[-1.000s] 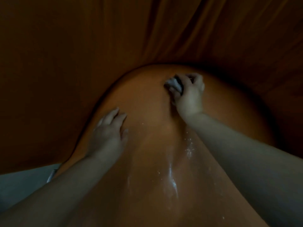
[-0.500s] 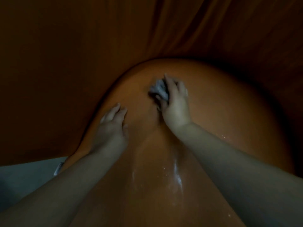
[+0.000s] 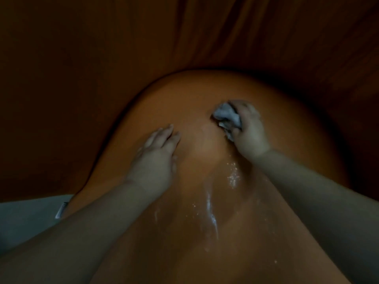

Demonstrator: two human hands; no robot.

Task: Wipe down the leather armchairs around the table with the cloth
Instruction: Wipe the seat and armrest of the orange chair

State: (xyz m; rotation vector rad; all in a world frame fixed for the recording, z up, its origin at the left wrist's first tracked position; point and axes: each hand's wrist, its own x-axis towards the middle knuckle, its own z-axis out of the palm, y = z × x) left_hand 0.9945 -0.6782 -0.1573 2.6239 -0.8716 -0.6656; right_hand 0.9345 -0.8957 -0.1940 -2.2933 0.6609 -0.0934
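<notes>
Cloth [image 3: 226, 116] bunched under right hand [image 3: 249, 132] fingers (on armchair [image 3: 205, 232] leather)

A crumpled pale cloth [image 3: 226, 117] presses against the wet, glossy orange-brown leather armchair [image 3: 184, 103] near its rounded top.

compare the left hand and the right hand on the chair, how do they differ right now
The left hand lies flat with straight fingers and holds nothing; the right hand curls round a bunched pale cloth. The left hand sits nearer the camera, the right hand farther up the armchair. Both rest on the orange leather, either side of the wet streaks.
</notes>
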